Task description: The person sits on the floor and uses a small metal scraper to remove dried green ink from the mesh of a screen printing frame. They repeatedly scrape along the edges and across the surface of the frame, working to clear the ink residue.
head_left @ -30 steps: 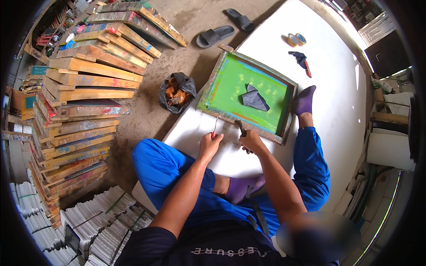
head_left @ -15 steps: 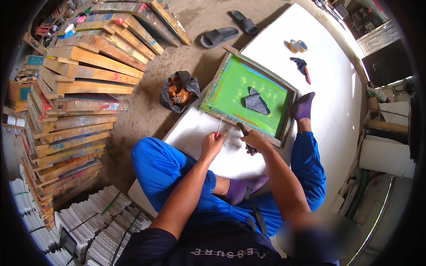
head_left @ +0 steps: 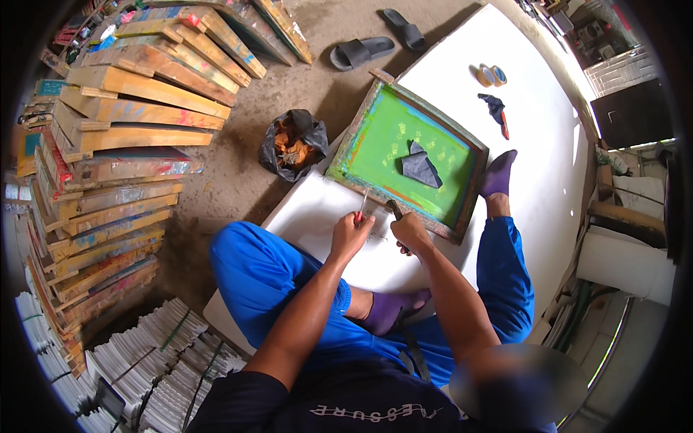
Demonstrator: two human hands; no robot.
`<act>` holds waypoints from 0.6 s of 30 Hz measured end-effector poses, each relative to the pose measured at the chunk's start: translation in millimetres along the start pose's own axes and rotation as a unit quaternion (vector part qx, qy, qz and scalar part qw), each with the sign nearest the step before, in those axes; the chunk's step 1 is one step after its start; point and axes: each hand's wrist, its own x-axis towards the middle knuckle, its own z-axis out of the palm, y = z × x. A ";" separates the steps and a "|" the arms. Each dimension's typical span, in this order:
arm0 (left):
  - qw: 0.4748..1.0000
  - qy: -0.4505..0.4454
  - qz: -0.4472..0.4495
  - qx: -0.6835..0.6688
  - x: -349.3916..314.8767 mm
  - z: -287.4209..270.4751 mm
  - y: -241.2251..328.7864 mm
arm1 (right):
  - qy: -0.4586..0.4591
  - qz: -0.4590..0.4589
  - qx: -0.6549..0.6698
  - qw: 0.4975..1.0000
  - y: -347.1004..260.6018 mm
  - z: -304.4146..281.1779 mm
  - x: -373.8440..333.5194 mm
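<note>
Left fingers (head_left: 349, 224) around red-handled tool (head_left: 359, 215), right fingers (head_left: 401, 229) around dark tool (head_left: 394, 208).

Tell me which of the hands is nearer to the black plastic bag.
Left. The left hand is below and right of the black plastic bag in the picture; the right hand is also below it, but farther right.

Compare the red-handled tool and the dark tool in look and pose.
Look: the red-handled tool has a thin, pale shaft, while the dark tool is blackish and thicker.
Pose: the red-handled tool shows only above the left hand; the dark tool shows above and below the right hand.
Shared: both are gripped, upper ends near the wooden frame.
</note>
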 end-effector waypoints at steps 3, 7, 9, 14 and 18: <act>0.998 -0.023 -0.055 -0.023 1.0 0.3 3.6 | 0.009 0.006 -0.015 1.000 -1.9 2.0 -2.4; 0.994 -0.031 -0.100 -0.027 1.9 -4.9 11.7 | 0.147 -0.076 -0.032 0.986 38.0 37.7 35.1; 0.985 -0.056 -0.153 -0.064 -3.7 -11.3 16.4 | 0.197 -0.121 -0.046 0.972 35.5 42.0 20.6; 0.974 -0.064 -0.186 -0.116 -11.7 -19.3 10.3 | 0.109 -0.142 -0.010 0.984 42.7 37.7 16.6; 0.959 -0.087 -0.211 -0.167 -13.4 -21.5 6.6 | -0.037 -0.171 0.046 0.983 48.9 50.5 -4.8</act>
